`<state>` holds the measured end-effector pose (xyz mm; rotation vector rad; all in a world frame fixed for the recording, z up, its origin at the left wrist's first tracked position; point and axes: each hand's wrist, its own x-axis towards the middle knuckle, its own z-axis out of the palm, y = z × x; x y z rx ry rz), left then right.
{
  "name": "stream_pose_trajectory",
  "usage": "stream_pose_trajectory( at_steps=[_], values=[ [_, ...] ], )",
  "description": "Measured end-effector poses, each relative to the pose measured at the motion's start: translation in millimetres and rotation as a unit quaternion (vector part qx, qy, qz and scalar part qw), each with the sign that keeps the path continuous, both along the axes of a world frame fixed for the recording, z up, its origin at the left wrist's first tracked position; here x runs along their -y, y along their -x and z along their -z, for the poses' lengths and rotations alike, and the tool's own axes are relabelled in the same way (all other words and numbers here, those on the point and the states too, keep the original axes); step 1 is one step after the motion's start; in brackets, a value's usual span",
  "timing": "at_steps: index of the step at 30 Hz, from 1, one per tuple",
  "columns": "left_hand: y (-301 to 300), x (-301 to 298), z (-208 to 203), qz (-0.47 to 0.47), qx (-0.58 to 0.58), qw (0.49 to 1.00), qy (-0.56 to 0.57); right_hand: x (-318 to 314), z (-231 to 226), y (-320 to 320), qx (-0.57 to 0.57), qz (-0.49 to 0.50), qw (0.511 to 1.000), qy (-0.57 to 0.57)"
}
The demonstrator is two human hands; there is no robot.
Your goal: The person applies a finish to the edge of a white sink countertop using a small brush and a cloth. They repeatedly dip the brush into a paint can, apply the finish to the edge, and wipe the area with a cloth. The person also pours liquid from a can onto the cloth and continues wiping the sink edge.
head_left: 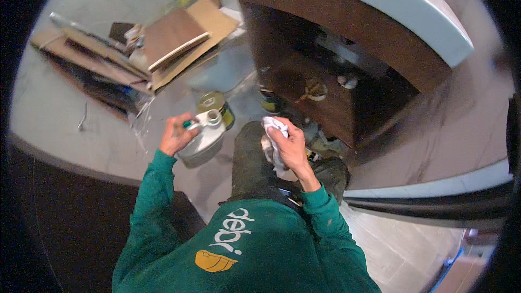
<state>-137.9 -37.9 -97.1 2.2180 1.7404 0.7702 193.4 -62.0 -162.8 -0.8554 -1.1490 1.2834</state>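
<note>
My left hand [178, 134] is closed at the left of a pale plastic jug [206, 140], with a small green cap [188, 125] between its fingers. The jug's round neck [214, 116] has no cap on it. Whether those fingers also touch the jug, I cannot tell. Just behind the jug stands a round metal can [213, 101] with a yellowish lid. In front of my body, above my thighs, my right hand [292, 146] grips a crumpled white rag [275, 128], part of which hangs down below the fingers.
Flat cardboard pieces [192, 32] and brown boards [92, 57] lie at the far left, with clear plastic wrap beside them. To the right is a dark brown cabinet [336, 111] holding small containers. A second can [269, 101] stands by its edge. A thin metal tool [83, 116] lies left.
</note>
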Motion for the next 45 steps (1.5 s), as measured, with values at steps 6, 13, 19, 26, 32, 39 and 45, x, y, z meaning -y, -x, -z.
stream_pose_trajectory(
  at_steps=[6, 13, 19, 26, 32, 39, 45],
  values=[
    [-42, 4, -84, 0.142, -0.024, 0.990, 0.011, -31, -57, 64, 0.267, 0.119, 0.919, -0.264],
    [-78, -4, -88, 0.198, -0.048, 0.976, 0.071, -23, -42, 58, 0.395, 0.160, 0.836, -0.344],
    [-80, -5, -91, 0.222, -0.088, 0.960, 0.146, -3, -19, 70, 0.337, 0.123, 0.902, -0.239],
    [-119, 3, -85, 0.250, -0.236, 0.933, 0.109, 1, 11, 65, 0.273, 0.104, 0.933, -0.211],
    [-124, -12, -82, 0.319, -0.270, 0.901, 0.118, 4, 16, 73, 0.188, 0.115, 0.962, -0.162],
    [-116, -29, -77, 0.297, -0.321, 0.888, 0.144, -5, 14, 82, 0.167, 0.106, 0.970, -0.139],
    [-103, -27, -85, 0.285, -0.287, 0.901, 0.154, -8, 10, 94, 0.164, 0.144, 0.960, -0.173]
  ],
)
